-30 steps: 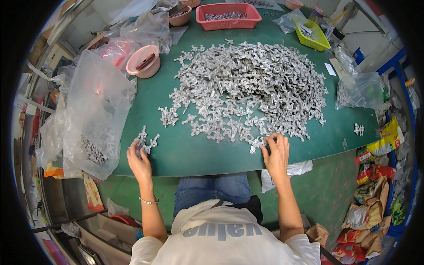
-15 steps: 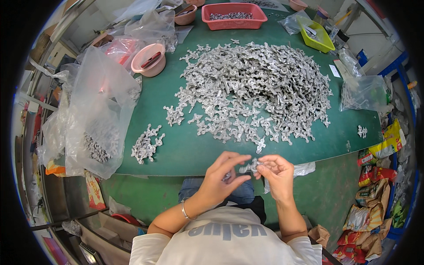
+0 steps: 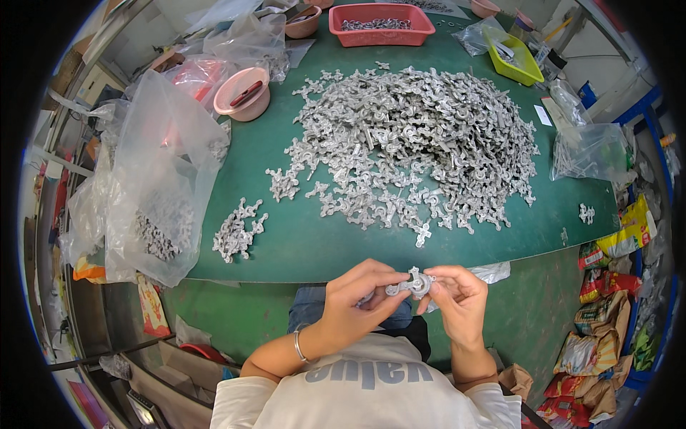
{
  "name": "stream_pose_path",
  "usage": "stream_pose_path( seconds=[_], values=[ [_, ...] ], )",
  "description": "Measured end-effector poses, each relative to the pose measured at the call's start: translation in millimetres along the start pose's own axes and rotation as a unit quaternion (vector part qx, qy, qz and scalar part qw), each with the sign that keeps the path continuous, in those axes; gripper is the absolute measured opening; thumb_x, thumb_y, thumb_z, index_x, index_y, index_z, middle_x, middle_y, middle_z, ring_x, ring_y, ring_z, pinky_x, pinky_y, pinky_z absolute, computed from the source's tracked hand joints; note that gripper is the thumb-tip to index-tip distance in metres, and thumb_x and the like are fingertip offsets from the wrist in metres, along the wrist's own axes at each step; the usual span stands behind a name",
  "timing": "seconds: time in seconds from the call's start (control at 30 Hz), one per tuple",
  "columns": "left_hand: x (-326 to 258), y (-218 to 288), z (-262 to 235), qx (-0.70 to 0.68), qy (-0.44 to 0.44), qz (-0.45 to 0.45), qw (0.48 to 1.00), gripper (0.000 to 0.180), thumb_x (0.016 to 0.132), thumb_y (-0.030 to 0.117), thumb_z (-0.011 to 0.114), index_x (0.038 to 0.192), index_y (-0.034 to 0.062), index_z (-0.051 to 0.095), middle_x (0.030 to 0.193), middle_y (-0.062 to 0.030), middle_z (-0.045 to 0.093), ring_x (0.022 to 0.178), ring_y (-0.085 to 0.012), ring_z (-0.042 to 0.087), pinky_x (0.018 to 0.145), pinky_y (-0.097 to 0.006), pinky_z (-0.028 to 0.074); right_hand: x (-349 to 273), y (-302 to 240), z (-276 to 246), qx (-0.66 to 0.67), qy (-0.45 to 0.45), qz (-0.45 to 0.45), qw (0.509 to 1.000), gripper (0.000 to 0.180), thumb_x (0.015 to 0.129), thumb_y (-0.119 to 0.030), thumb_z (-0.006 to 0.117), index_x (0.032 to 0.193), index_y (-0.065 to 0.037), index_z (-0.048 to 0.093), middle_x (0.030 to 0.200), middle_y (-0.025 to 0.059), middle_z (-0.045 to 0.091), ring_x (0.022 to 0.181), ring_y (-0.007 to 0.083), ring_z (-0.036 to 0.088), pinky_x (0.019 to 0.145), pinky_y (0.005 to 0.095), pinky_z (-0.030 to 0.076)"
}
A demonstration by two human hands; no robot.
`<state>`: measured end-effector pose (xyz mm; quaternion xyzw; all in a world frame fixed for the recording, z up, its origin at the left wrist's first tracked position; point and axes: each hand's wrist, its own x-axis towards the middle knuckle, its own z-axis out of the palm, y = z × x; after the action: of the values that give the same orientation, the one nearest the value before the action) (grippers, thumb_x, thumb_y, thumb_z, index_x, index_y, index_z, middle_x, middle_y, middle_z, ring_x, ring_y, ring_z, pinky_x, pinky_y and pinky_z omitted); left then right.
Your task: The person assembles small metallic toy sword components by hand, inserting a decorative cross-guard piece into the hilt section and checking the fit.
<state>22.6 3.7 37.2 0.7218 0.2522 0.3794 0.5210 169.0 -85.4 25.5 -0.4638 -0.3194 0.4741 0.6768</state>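
Just off the table's near edge, a small grey metal casting [image 3: 413, 284] with a cross-like outline and a curved hook is held between both hands. My left hand [image 3: 354, 297] pinches one end of it between thumb and fingers, and a bit of grey metal shows deeper in that palm, mostly hidden. My right hand [image 3: 459, 299] grips the opposite end with its fingertips. Beyond them, a large heap of similar castings [image 3: 421, 129] covers the middle of the table. A smaller pile [image 3: 238, 230] lies to the left.
The green table [image 3: 307, 247] carries a red tray [image 3: 382, 39] of metal rings, a pink bowl [image 3: 246, 96] with a red-handled tool, and a yellow-green basket [image 3: 516, 63]. Clear plastic bags [image 3: 153, 193] crowd the left edge. Colourful sacks [image 3: 599, 314] stand at the right.
Both hands have dropped slightly toward me, the right also moving outward. The casting has turned so its hook shows, and my left thumb and fingers have closed on it.
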Motion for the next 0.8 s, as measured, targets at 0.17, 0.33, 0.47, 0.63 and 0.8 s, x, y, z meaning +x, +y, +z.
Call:
stream_pose_path(
  seconds=[0.17, 0.33, 0.47, 0.63, 0.8],
  values=[
    [-1, 4, 0, -0.003, 0.0, -0.001, 1.0, 0.024, 0.067, -0.005, 0.071, 0.09, -0.0002, 0.065, 0.078, -0.0081, 0.059, 0.055, -0.0061, 0.044, 0.045, -0.018, 0.033, -2, 1, -2, 0.019, -0.021, 0.0, 1.0, 0.02, 0.084, 0.006, 0.051, 0.104, 0.009, 0.054, 0.09, 0.0154, 0.061, 0.073, 0.0157, 0.059, 0.057, 0.0243, 0.05],
    [-1, -21, -11, 0.13, 0.076, 0.014, 0.989, 0.022, 0.067, -0.005, 0.069, 0.088, 0.0004, 0.065, 0.078, -0.0083, 0.059, 0.058, -0.0114, 0.05, 0.05, -0.021, 0.039, 17, 22, -18, -0.069, 0.022, 0.014, 0.997, 0.02, 0.085, 0.002, 0.052, 0.104, 0.006, 0.055, 0.089, 0.0111, 0.062, 0.071, 0.0122, 0.058, 0.055, 0.0209, 0.046],
    [-4, -79, -69, 0.304, 0.236, -0.015, 0.923, 0.018, 0.071, -0.005, 0.064, 0.087, 0.0021, 0.064, 0.082, -0.0071, 0.059, 0.065, -0.0125, 0.051, 0.054, -0.023, 0.04, 40, 51, -49, -0.275, 0.119, 0.001, 0.954, 0.021, 0.084, -0.002, 0.055, 0.103, 0.003, 0.057, 0.084, 0.0064, 0.062, 0.068, 0.0068, 0.054, 0.052, 0.019, 0.042],
    [-29, -132, -140, 0.482, 0.327, -0.117, 0.804, 0.021, 0.075, 0.0, 0.062, 0.096, 0.0025, 0.061, 0.089, -0.012, 0.051, 0.078, -0.0276, 0.052, 0.069, -0.037, 0.043, 66, 69, -42, -0.476, 0.106, -0.105, 0.867, 0.026, 0.073, -0.005, 0.064, 0.098, 0.002, 0.057, 0.09, 0.0146, 0.057, 0.082, 0.0284, 0.052, 0.072, 0.0362, 0.042],
    [-31, -131, -134, 0.51, 0.347, -0.115, 0.778, 0.023, 0.078, 0.001, 0.06, 0.101, 0.0051, 0.06, 0.093, -0.012, 0.049, 0.074, -0.0264, 0.052, 0.066, -0.035, 0.044, 89, 85, -38, -0.632, 0.078, -0.186, 0.748, 0.032, 0.071, -0.016, 0.068, 0.097, 0.0, 0.059, 0.088, 0.0134, 0.055, 0.086, 0.0299, 0.049, 0.079, 0.0389, 0.037]
  ],
)
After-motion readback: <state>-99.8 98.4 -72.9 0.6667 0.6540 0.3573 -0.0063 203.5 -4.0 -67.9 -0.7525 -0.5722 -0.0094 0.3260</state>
